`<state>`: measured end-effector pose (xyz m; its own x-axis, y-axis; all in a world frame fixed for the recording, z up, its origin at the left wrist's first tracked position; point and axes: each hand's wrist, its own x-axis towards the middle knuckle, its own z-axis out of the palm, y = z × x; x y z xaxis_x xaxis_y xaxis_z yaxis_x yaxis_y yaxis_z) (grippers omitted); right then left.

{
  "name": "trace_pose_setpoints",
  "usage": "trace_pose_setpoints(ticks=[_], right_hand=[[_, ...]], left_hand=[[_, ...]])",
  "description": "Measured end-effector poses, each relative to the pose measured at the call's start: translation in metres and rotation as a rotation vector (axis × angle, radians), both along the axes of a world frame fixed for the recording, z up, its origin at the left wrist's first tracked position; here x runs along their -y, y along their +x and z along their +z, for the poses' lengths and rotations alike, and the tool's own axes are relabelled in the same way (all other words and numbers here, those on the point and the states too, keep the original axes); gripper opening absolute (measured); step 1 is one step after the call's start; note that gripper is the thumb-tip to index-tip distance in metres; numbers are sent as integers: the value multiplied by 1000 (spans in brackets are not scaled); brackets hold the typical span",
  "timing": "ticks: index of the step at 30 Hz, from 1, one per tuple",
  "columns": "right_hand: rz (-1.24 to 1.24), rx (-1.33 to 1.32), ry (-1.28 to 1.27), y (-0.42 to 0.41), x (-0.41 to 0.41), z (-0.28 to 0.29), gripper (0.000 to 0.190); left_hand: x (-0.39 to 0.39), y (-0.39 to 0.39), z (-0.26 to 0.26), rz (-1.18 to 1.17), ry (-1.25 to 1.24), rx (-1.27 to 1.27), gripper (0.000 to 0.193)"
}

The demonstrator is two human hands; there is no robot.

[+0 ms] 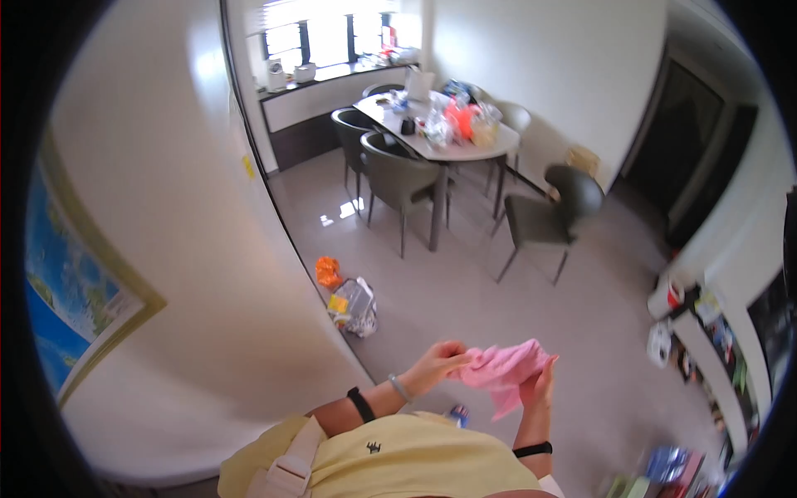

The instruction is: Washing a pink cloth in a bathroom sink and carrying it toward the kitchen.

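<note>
A pink cloth [501,368] is stretched between my two hands, in front of my body and above the floor. My left hand [441,364] pinches its left end between thumb and fingers. At the right end, my right hand [540,381] holds the cloth, which partly covers the palm and fingers. A loose corner hangs down between the hands. The cloth looks crumpled and soft.
A dining table [457,148] laden with plastic bags stands ahead among several chairs. One grey chair [538,218] sits apart on the right. Bags [355,305] lie by the wall panel [187,249] at left. A low shelf [716,373] with assorted items runs along the right.
</note>
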<state>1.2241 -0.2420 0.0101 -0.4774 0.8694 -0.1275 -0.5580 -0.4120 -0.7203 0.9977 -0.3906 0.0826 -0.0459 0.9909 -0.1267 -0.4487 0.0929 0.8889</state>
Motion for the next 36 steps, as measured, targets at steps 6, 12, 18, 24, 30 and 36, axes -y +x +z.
trace_pose_setpoints(ticks=[6, 12, 18, 24, 30, 36], right_hand=[[345, 73, -66, -141, -181, 17, 54], [593, 346, 227, -339, -257, 16, 32], [992, 622, 988, -507, -318, 112, 39], [993, 438, 945, -646, -378, 132, 36], [1179, 451, 1152, -809, -420, 74, 36], [1413, 296, 1313, -1000, -438, 105, 41]], left_hand=[[-99, -76, -5, 545, -178, 83, 23], [-132, -175, -71, 813, -351, 28, 33], [-179, -307, -107, 746, -688, 71, 32], [-247, -433, -75, 1040, -253, 104, 16], [-272, -567, -30, 1615, 60, 179, 8], [-266, -698, 45, 1930, 211, -176, 10]])
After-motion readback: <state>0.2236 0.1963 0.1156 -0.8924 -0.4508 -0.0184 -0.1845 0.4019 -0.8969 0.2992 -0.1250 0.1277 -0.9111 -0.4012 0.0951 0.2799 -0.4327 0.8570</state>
